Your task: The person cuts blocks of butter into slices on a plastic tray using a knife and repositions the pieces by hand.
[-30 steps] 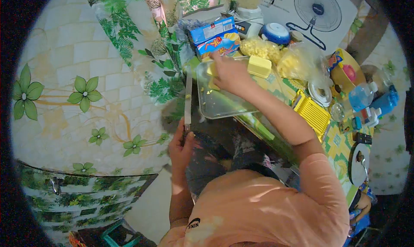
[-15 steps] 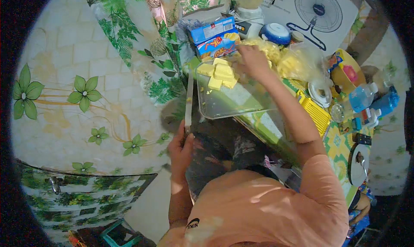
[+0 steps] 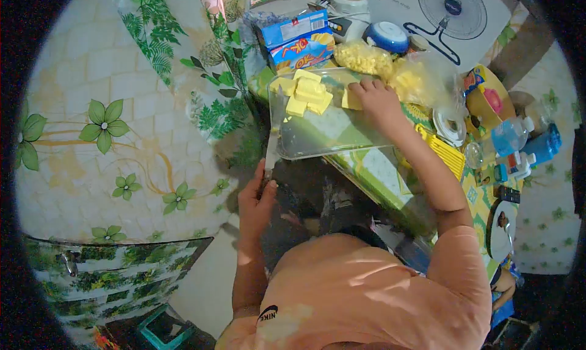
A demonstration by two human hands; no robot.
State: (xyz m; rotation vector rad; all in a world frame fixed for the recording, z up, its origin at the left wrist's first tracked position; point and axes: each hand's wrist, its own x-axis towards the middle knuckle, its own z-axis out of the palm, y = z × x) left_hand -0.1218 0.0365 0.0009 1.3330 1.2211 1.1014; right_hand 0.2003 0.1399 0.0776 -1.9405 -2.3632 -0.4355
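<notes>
Gripped in the left hand [image 3: 256,198], the knife [image 3: 273,143] points up the frame, left of centre, its blade beside the left edge of the tray. Fingers of the right hand [image 3: 381,105] curl over a yellow block [image 3: 352,98] at the tray's right end, upper centre; whether they pinch it cannot be told, as the hand hides part of it.

Largest is the table [image 3: 373,178], under a green, white and yellow patterned cover, running from upper centre to lower right. Behind it, at the upper right, stands a white panel [image 3: 476,41] printed with a fan. Next comes the clear tray [image 3: 332,133], with its lower edge near the table's front edge. Beyond the tray's upper left edge sits a blue box [image 3: 297,38]; to the right of the tray lies a clear bag [image 3: 421,84] with yellow contents. A yellow container [image 3: 476,110] and a yellow slotted rack [image 3: 448,159] are further right. Smaller still, a blue bowl [image 3: 389,37] rests near the panel. Smallest are the yellow pieces [image 3: 310,91], heaped at the tray's upper left.
</notes>
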